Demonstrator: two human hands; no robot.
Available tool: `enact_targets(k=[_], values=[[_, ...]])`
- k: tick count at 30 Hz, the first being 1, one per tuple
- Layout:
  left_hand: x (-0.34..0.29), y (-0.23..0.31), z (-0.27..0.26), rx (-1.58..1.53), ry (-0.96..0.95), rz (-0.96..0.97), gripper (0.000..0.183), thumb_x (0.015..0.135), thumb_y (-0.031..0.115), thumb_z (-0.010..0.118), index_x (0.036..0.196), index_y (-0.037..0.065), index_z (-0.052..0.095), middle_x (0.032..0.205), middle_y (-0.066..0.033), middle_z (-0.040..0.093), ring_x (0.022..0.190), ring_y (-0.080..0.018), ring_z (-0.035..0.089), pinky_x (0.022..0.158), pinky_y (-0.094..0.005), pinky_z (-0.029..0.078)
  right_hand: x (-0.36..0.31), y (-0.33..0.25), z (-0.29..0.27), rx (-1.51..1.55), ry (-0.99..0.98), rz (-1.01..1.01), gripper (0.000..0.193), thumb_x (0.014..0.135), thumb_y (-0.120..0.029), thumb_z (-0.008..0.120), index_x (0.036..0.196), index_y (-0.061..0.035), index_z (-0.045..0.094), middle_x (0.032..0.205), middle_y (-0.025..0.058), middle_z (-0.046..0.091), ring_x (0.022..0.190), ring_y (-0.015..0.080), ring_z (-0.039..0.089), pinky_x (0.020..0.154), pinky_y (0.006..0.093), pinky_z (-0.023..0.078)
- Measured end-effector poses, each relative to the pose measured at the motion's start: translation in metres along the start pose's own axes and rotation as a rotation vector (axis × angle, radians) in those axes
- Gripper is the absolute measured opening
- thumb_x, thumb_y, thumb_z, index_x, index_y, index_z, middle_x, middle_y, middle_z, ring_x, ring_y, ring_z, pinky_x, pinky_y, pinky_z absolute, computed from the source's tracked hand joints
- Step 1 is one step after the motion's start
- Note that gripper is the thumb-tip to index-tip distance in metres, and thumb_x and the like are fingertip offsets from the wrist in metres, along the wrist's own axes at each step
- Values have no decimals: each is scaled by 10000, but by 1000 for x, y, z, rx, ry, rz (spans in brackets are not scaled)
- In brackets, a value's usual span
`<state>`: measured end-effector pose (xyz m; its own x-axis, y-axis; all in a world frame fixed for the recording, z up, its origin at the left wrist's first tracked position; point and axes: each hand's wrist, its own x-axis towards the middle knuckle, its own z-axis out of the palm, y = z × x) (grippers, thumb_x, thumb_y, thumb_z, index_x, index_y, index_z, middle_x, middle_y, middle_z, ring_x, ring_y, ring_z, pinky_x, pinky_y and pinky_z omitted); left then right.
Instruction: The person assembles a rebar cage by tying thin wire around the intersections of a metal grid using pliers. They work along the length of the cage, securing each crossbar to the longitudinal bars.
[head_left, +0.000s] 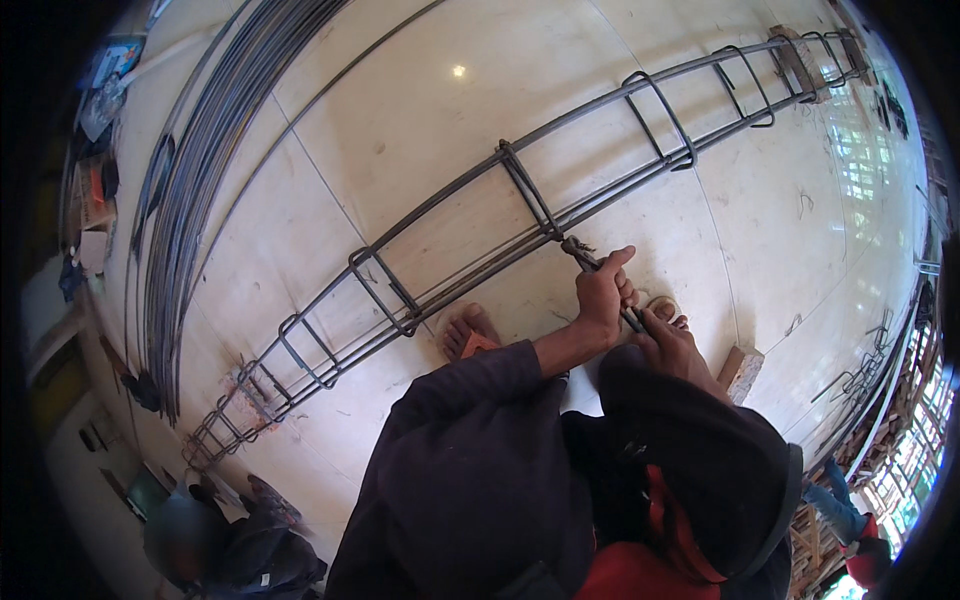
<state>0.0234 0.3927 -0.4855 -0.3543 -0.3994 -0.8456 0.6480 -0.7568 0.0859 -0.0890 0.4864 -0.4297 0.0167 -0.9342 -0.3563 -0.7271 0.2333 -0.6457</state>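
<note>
The long cage of dark steel bars with square rings [520, 215] lies on the pale tiled floor [330, 130] and runs from about 8 o'clock up to 2 o'clock. The thin dark metal pliers [592, 264] bite the cage where a ring meets a bar, just at 11 o'clock from the left hand [603, 293]. That hand is curled tight around the handle, thumb up, with its bare forearm coming out of a dark sleeve from 7 o'clock. The right hand [668, 345] sits just at 4 o'clock from it, touching the low end of the handle; I cannot tell how its fingers are set. A bare foot [466, 330] in a sandal stands at 9 o'clock from the hands. A bundle of long steel rods [205, 150] lies far off at 10 o'clock
</note>
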Motion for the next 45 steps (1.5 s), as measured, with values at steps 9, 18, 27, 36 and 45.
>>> enact_targets(k=[9, 18, 27, 36, 45], values=[[-9, 8, 2, -172, -80, -198, 360, 852, 266, 660, 623, 150, 407, 558, 6, 375, 551, -141, 446, 593, -323, 437, 28, 40, -25, 1429, -829, 928, 552, 906, -592, 436, 1032, -64, 531, 628, -8, 426, 383, 19, 266, 284, 158, 184], [2, -1, -4, -164, -72, -83, 401, 864, 219, 598, 601, 178, 297, 511, 32, 221, 447, -118, 245, 487, -301, 290, 2, 0, -12, -37, -135, 43, 549, 860, -369, 625, 1252, -20, 465, 983, 161, 599, 817, 321, 617, 734, 451, 491], [8, -6, -10, -64, -41, -37, 314, 856, 172, 620, 645, 160, 388, 542, 35, 310, 484, -118, 352, 541, -307, 371, 3, 15, 11, -267, -216, 93, 642, 802, -209, 687, 1337, -2, 400, 1156, 246, 551, 873, 387, 622, 714, 434, 519], [-11, 8, -12, 102, -76, -9, 297, 872, 184, 651, 662, 149, 444, 583, 40, 379, 545, -102, 432, 576, -277, 417, -1, 64, 43, 871, -477, 354, 561, 899, -545, 463, 1084, -19, 531, 614, 39, 425, 452, 140, 404, 364, 246, 307], [-3, 4, -6, -60, -140, -91, 426, 906, 206, 592, 601, 182, 296, 509, 64, 183, 443, -86, 209, 482, -266, 284, 6, 17, -5, 464, -286, 206, 583, 880, -477, 559, 1247, -30, 484, 809, 133, 587, 619, 227, 584, 517, 306, 465]])
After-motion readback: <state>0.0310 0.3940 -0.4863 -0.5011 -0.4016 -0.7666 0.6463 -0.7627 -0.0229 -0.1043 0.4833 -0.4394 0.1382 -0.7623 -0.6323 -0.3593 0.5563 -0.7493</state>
